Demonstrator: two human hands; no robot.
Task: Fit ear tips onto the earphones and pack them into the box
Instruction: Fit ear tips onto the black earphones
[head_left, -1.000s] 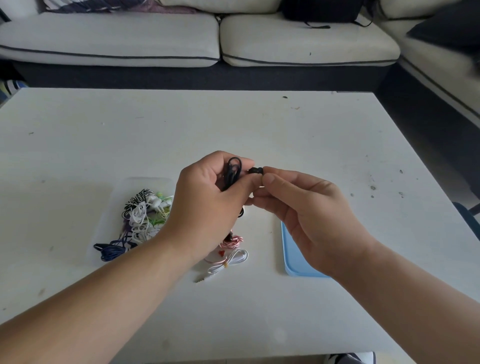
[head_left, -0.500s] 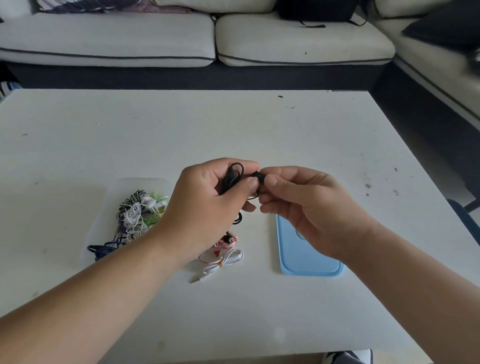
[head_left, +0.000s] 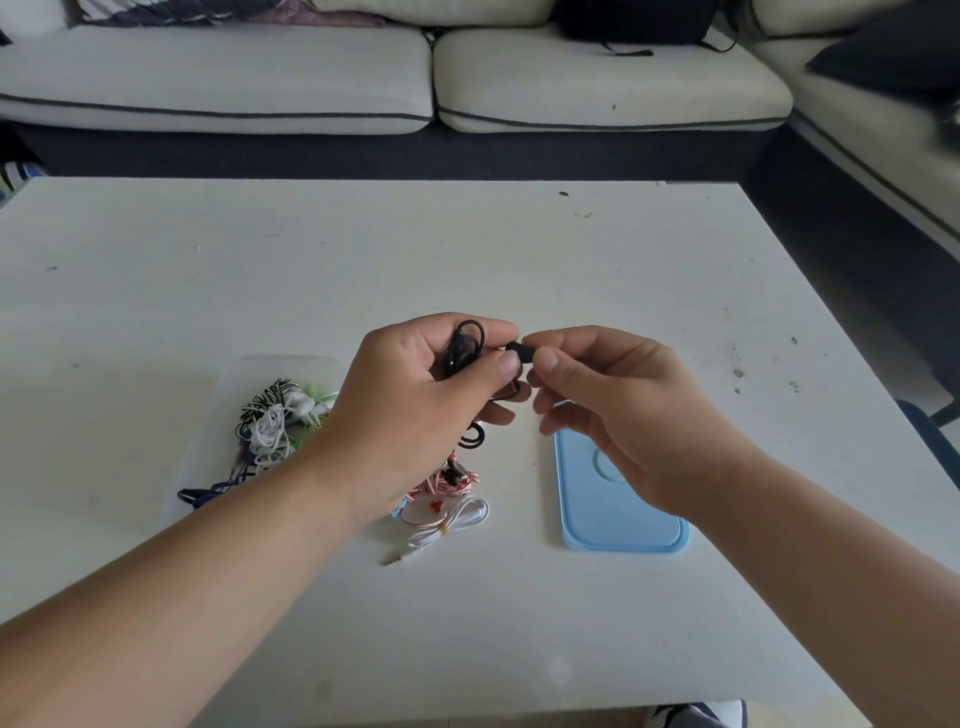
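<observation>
1. Grip. The right hand (head_left: 623, 410) pinched the black earbud (head_left: 519, 351) between thumb and forefinger, and its 3 other fingers hung loosely curled. The left hand (head_left: 415, 415) was closed round the black cable coil (head_left: 465, 345), with its thumb tip touching the earbud's left end. Both hands were held above the table (head_left: 467, 260), between the clear box (head_left: 280, 361) and the blue lid (head_left: 623, 519).

2. Change. Against the frame 0.5 s earlier, the pinch sat in the same place and the right hand's lower fingers were spread a little wider. Against the frame 1.0 s earlier, far more of the lid was uncovered.

3. Surroundings. The box lay on the table to the left, holding a tangle of earphones (head_left: 275, 426) in white, green, striped and dark blue. Just below the left hand lay a pink-striped set (head_left: 447, 480) and a white set (head_left: 457, 517), both outside the box.

4. Limits of view. We could not tell whether an ear tip was seated on the earbud, as the fingers covered its joint. The left forearm hid the box's right side. A round raised mark (head_left: 605, 462) on the lid was partly covered and carried nothing we could read.
</observation>
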